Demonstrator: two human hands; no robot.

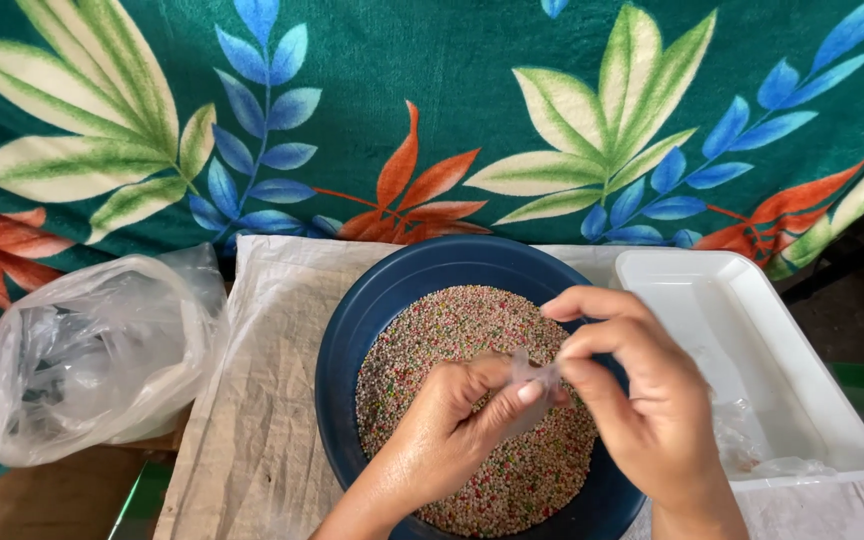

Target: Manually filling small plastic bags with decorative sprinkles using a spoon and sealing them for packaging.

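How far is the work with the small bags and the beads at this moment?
Done: a few small clear bags lie in the white tray; whether they are filled cannot be told. In hand: the left hand and right hand pinch one small clear bag together over the bowl. Left: the bowl holds many small coloured beads, so much seems to remain.

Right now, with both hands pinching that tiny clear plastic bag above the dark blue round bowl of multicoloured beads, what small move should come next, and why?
Probably pull the tiny clear plastic bag open: left hand and right hand pinch it together, and it looks flat and empty over the dark blue round bowl of multicoloured beads.
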